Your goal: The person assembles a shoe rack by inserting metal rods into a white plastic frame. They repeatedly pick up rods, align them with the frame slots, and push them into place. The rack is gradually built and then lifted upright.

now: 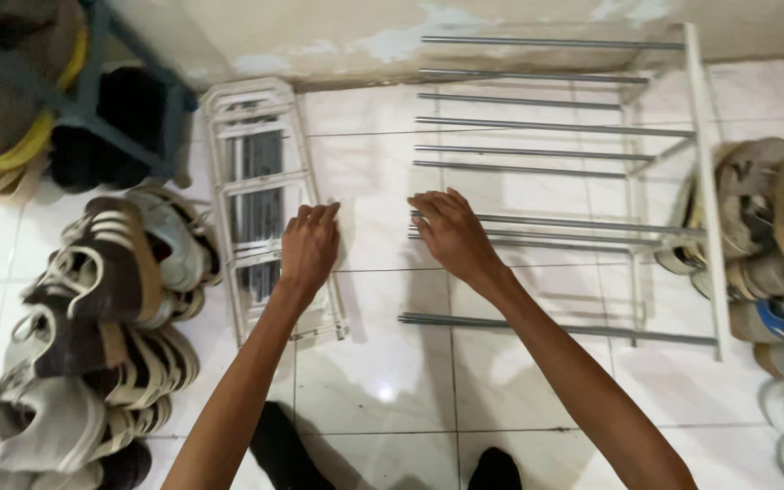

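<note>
My right hand lies palm down with the fingers stretched loosely forward, and its fingertips rest on the free ends of two grey metal rods that run off to the right. The fingers are not curled round them, so I hold nothing there; the hand only touches. My left hand is half curled, knuckles up, over the right edge of a white side frame that lies flat on the floor. It looks to press or lightly pinch that edge, but I cannot tell whether the fingers actually close on it.

The rods under my right hand belong to a half-built shoe rack. More grey rods lie in rows above and below my hand, all fixed at their far ends to a white upright on the right, while their left ends hang free over the tiles. The loose white frame sits just left of those free ends, with my two hands between the two parts.

All of this rests on a floor of white tiles. A heap of sneakers in brown, white and grey lies to the left, and more shoes are piled at the right edge beyond the rack. At the upper left stands a dark blue frame with dark shoes on it.
</note>
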